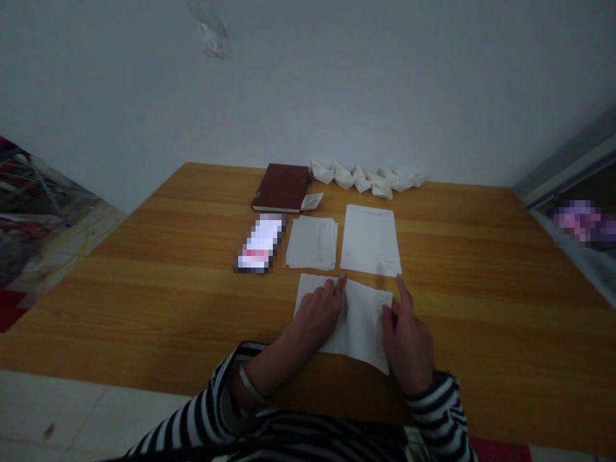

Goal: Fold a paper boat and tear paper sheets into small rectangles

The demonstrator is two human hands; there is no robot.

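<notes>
The left hand [315, 314] lies open on a sheet of white paper [363, 321], pinning it to the wooden surface [457, 333], while the open right hand [407, 340] steadies its right edge without gripping.

The head view looks forward and down; it faces the wall [308, 83] across the table [481, 256]; the left hand [315, 317] and right hand [408, 343] are close, at lower centre.

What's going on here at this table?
A person's left hand and right hand rest on a sheet of paper near the front of a wooden table. Beyond it lie a stack of paper, a single sheet, a phone and a dark red notebook. Folded paper boats line the wall.
</notes>
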